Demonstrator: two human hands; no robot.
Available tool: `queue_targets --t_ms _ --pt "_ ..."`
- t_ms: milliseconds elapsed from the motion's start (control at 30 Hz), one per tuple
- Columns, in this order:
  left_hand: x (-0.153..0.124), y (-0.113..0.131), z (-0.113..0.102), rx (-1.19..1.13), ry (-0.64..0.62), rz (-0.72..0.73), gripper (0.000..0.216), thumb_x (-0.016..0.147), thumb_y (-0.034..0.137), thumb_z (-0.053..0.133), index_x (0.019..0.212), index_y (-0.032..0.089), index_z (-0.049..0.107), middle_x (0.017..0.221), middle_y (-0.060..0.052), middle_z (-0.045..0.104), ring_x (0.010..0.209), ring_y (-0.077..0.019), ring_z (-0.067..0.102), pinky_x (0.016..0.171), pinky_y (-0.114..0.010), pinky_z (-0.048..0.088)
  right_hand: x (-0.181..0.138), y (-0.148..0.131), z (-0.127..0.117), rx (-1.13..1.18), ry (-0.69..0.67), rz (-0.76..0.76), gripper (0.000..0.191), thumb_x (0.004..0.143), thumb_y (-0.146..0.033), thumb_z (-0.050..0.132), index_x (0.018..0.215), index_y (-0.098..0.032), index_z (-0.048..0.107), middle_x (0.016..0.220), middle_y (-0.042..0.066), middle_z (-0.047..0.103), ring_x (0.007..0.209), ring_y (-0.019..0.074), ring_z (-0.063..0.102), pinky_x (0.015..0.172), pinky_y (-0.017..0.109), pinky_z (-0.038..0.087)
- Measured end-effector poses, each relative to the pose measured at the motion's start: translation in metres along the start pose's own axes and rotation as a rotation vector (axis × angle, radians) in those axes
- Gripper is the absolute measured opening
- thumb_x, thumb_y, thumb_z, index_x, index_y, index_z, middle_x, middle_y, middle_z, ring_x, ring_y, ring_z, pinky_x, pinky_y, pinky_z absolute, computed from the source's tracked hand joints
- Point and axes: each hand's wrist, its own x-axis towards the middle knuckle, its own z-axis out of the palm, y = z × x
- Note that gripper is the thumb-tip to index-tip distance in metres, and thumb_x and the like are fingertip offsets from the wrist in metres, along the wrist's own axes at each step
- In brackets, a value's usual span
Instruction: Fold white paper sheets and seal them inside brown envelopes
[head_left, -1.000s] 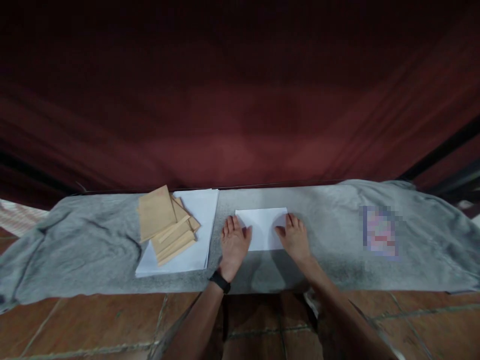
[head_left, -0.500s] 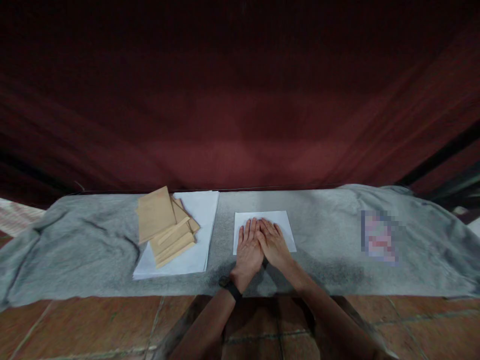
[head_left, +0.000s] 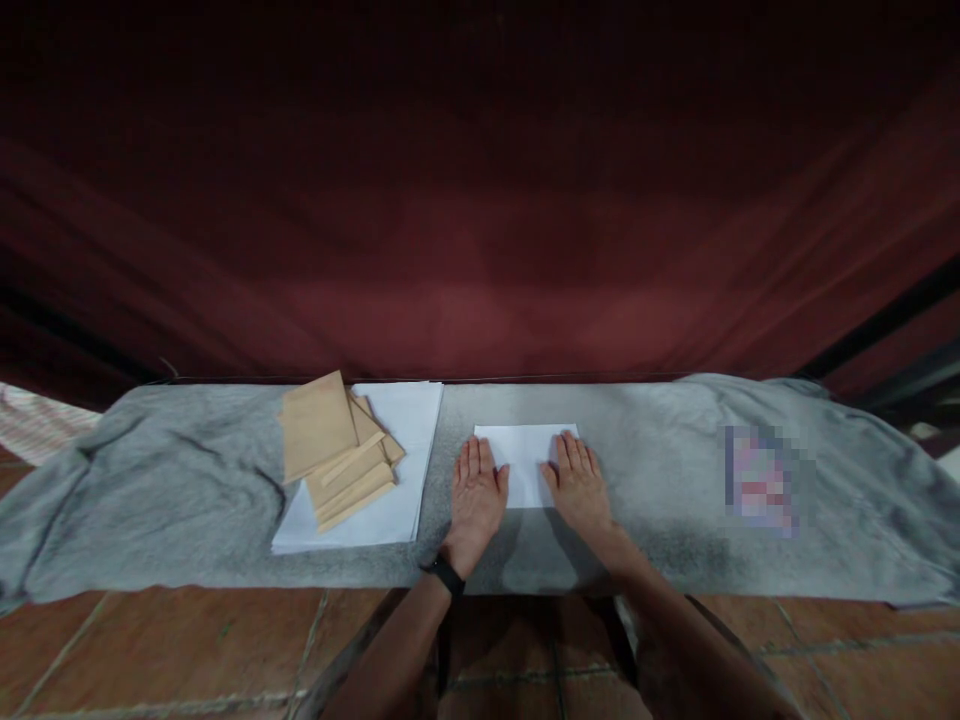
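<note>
A white sheet of paper (head_left: 526, 460), which looks folded, lies flat on the grey cloth (head_left: 645, 430) in front of me. My left hand (head_left: 478, 495) rests palm down on its left edge, fingers stretched away from me and thumb apart; a dark band is on that wrist. Across from it, my right hand (head_left: 577, 490) presses flat on the right edge, also with its thumb out. Between the two hands the middle of the paper shows. Neither hand grips anything.
To the left, several brown paper envelopes (head_left: 319, 425) lie loosely on a stack of larger white sheets (head_left: 405, 420). A pixelated, pinkish flat item (head_left: 761, 485) is at the right. Behind the cloth rises a dark red surface (head_left: 480, 250); tiled floor (head_left: 187, 640) runs along the front.
My hands were together, overlapping on the middle of the paper. They have slid apart, the left one leftward and the right one rightward, to the paper's two side edges.
</note>
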Motion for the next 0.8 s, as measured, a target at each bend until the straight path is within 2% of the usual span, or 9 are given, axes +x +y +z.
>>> queue_targets --t_ms 100,267,367,467,600,700,800 --pt "-0.001 -0.001 0.0 -0.009 0.026 -0.032 0.063 0.105 0.036 0.039 0.155 -0.001 0.041 0.161 -0.026 0.04 0.151 -0.0344 0.04 0.122 -0.051 0.038 0.0 0.01 -0.003 -0.046 0.009 0.033 0.062 0.109 -0.041 0.036 0.151 0.003 0.047 0.156 0.027 0.049 0.142 0.0361 0.05 0.118 0.052 0.036" --pt "-0.003 -0.001 -0.003 0.0 0.047 -0.022 0.059 0.104 0.031 0.038 0.154 -0.001 0.043 0.161 -0.025 0.041 0.151 -0.0341 0.041 0.125 -0.052 0.033 -0.001 0.017 -0.01 -0.077 -0.009 0.037 0.058 0.109 -0.035 0.034 0.151 0.002 0.048 0.154 0.026 0.051 0.142 0.0371 0.05 0.118 0.055 0.036" --pt "-0.004 0.004 -0.005 -0.023 0.059 -0.002 0.059 0.104 0.03 0.038 0.156 0.001 0.041 0.161 -0.023 0.042 0.15 -0.0335 0.041 0.123 -0.051 0.036 0.002 0.011 -0.012 -0.044 -0.014 0.051 0.057 0.109 -0.033 0.033 0.153 0.002 0.045 0.156 0.025 0.049 0.146 0.0357 0.046 0.12 0.055 0.034" --pt "-0.005 0.013 -0.005 -0.037 0.083 0.07 0.058 0.105 0.031 0.036 0.159 0.007 0.038 0.165 -0.018 0.038 0.155 -0.0316 0.033 0.125 -0.052 0.033 0.007 -0.003 -0.011 0.035 -0.066 -0.009 0.056 0.109 -0.03 0.032 0.156 -0.003 0.043 0.161 0.02 0.044 0.149 0.031 0.043 0.123 0.052 0.033" --pt "-0.005 0.025 -0.001 -0.041 -0.011 0.256 0.057 0.104 0.021 0.03 0.16 0.016 0.037 0.168 -0.008 0.035 0.158 -0.0272 0.025 0.128 -0.051 0.028 0.009 -0.026 -0.009 0.132 -0.169 -0.155 0.053 0.109 -0.024 0.027 0.156 -0.012 0.047 0.163 0.011 0.043 0.151 0.0225 0.04 0.126 0.044 0.029" --pt "-0.005 0.027 0.002 -0.032 -0.082 0.264 0.057 0.104 0.02 0.029 0.161 0.016 0.036 0.167 -0.007 0.038 0.157 -0.027 0.027 0.129 -0.052 0.027 0.009 -0.033 -0.008 0.117 -0.183 -0.144 0.052 0.109 -0.025 0.027 0.153 -0.015 0.051 0.163 0.01 0.043 0.152 0.0238 0.04 0.127 0.046 0.025" --pt "-0.003 0.025 0.002 -0.018 -0.097 0.256 0.056 0.106 0.024 0.028 0.161 0.019 0.036 0.168 -0.007 0.036 0.158 -0.0273 0.027 0.129 -0.052 0.025 0.01 -0.031 -0.007 0.08 -0.184 -0.126 0.051 0.109 -0.029 0.03 0.154 -0.016 0.05 0.165 0.01 0.04 0.152 0.0261 0.039 0.127 0.049 0.025"
